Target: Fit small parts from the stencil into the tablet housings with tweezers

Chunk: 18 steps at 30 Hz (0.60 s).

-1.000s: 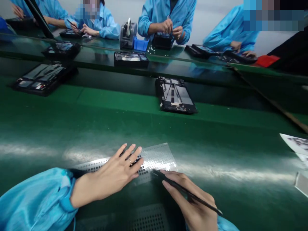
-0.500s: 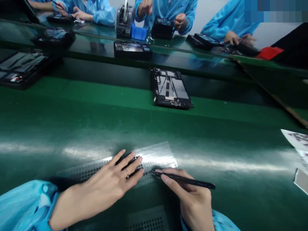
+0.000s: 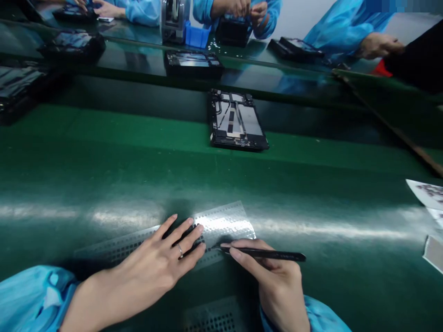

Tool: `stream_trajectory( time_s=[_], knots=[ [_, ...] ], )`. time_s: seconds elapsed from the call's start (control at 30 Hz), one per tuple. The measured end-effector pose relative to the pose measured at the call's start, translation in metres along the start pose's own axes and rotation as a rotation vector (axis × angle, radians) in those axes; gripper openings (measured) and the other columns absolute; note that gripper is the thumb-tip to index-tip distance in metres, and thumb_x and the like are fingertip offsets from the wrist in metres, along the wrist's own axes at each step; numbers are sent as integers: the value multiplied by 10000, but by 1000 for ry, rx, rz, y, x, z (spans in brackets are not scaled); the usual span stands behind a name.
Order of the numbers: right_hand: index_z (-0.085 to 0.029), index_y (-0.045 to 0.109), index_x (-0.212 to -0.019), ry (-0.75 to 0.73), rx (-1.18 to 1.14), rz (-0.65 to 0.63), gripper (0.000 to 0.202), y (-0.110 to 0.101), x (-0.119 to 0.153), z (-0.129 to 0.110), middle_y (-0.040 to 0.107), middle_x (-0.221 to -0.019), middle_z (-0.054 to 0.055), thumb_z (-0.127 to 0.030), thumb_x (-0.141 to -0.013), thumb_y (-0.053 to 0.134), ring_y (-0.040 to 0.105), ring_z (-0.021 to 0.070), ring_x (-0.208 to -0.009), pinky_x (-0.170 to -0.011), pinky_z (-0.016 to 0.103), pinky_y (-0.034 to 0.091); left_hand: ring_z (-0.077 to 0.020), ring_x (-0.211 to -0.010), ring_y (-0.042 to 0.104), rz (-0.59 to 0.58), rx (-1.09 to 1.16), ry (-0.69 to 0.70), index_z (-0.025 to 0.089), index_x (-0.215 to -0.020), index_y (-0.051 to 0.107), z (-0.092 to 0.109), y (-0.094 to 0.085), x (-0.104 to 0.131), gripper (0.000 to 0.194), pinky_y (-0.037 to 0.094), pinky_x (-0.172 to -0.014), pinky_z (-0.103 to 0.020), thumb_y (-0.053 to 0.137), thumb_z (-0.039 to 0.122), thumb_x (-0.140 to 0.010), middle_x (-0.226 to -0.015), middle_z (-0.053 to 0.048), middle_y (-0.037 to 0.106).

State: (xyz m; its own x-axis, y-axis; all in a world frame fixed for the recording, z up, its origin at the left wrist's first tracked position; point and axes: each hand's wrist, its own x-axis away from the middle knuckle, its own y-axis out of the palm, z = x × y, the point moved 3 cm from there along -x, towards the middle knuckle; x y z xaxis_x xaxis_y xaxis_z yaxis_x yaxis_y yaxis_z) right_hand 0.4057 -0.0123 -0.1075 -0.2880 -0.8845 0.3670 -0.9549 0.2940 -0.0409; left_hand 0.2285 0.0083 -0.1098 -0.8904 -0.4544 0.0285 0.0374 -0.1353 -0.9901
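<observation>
A clear sheet [image 3: 226, 216] with rows of small black pieces lies on the green bench. My left hand [image 3: 164, 258] rests flat on it with fingers spread, hiding its middle; a ring shows on one finger. My right hand [image 3: 278, 281] pinches black tweezers [image 3: 270, 254], whose tips point left and meet the sheet beside my left fingertips. Whether the tips hold a piece is too small to tell. A second clear sheet [image 3: 211, 313] with dark dots lies nearer me, cut off by the bottom of the view.
An opened tablet-like device [image 3: 238, 121] lies ahead on the bench, and more opened devices [image 3: 195, 63] stand on the raised line behind. A blue bin [image 3: 197, 35] is at the back. Printed papers [image 3: 427, 196] lie at right. Co-workers' hands [image 3: 380, 45] work across the line.
My hands and the tweezers stay almost in place on the sheet. The view has tilted slightly down. At the back right, a co-worker's hand has moved right, towards a dark object.
</observation>
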Motion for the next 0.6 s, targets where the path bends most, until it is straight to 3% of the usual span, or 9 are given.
stream_trajectory(
  time_s=[0.33, 0.47, 0.6],
  knots=[
    [-204, 699, -600, 3, -137, -157, 27, -22, -17, 0, 677, -634, 27, -189, -614, 682, 632, 170, -621, -606, 222, 508, -284, -1278, 133, 22, -10, 10, 140, -1299, 279, 8, 5, -18, 608, 217, -1022, -487, 446, 48, -722, -1376, -103, 242],
    [-191, 691, -583, -44, -191, -111, 24, -38, -25, -18, 655, -604, 22, -173, -598, 688, 617, 151, -604, -629, 202, 500, -273, -1268, 192, -31, -27, 12, 146, -1281, 314, 11, 3, -25, 555, 228, -1016, -477, 432, 63, -745, -1361, -104, 284],
    [-165, 682, -539, -170, -232, -109, 89, -55, -54, -44, 631, -560, 19, -212, -516, 753, 622, 157, -565, -598, 205, 514, -246, -1218, 325, -40, 5, -25, 173, -1228, 393, -1, -6, -44, 420, 288, -992, -425, 417, 134, -811, -1311, -103, 379]
  ],
)
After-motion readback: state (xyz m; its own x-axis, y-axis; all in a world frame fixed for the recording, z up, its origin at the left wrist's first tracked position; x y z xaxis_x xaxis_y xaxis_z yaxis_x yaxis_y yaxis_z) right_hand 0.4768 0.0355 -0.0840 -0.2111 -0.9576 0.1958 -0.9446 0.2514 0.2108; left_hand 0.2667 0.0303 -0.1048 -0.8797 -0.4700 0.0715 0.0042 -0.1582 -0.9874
